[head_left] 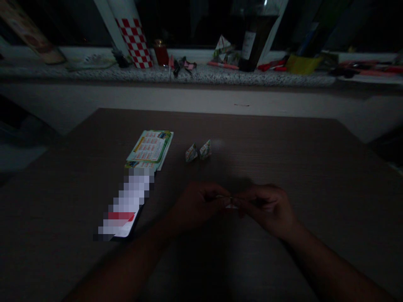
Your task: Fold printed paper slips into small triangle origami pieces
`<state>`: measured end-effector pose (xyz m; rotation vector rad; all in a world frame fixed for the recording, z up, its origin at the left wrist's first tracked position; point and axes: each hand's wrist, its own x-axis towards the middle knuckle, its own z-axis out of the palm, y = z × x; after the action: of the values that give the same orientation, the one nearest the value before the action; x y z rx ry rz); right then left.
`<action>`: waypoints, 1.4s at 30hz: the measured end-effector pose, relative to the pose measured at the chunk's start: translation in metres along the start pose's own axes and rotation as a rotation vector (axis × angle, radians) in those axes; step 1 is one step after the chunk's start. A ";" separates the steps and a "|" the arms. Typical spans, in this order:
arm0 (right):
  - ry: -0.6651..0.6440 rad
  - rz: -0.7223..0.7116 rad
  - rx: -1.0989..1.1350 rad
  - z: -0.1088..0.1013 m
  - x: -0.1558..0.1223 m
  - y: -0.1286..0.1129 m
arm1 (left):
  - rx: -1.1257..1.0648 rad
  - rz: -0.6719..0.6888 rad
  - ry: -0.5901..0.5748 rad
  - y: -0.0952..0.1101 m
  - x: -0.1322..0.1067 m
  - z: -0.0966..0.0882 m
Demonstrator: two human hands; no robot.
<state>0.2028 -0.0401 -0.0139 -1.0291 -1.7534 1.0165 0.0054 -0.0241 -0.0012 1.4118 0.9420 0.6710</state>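
Observation:
Between my two hands, just above the table, is a small folded piece of paper point(232, 205). My left hand point(201, 204) pinches its left side with thumb and fingers. On the opposite side my right hand point(267, 207) pinches it too, the fingertips of both hands nearly meeting. Most of the paper is hidden by the fingers, and the light is dim. Beyond my hands stand two small folded paper shapes, a left one point(191, 153) and a right one point(205, 150), with printed colours on them.
Left of my hands lies a lit phone point(126, 224), its screen partly blurred. Printed calendar cards point(147, 147) are stacked behind it. Along the granite windowsill point(201, 77) stand a red-and-white checkered tube point(135, 44), a dark bottle point(252, 46), a red jar point(161, 53) and a yellow container point(302, 64).

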 end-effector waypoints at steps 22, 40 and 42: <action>0.038 0.121 -0.005 0.005 0.003 0.009 | 0.059 -0.001 0.163 -0.008 0.006 -0.001; 0.095 0.166 0.218 -0.003 0.008 0.001 | -0.121 -0.045 0.133 0.002 0.006 -0.013; 0.092 0.180 0.207 -0.003 0.008 0.001 | -0.126 -0.045 0.140 0.001 0.006 -0.011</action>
<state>0.2030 -0.0318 -0.0121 -1.0964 -1.4668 1.2151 -0.0013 -0.0132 0.0003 1.2417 1.0205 0.7893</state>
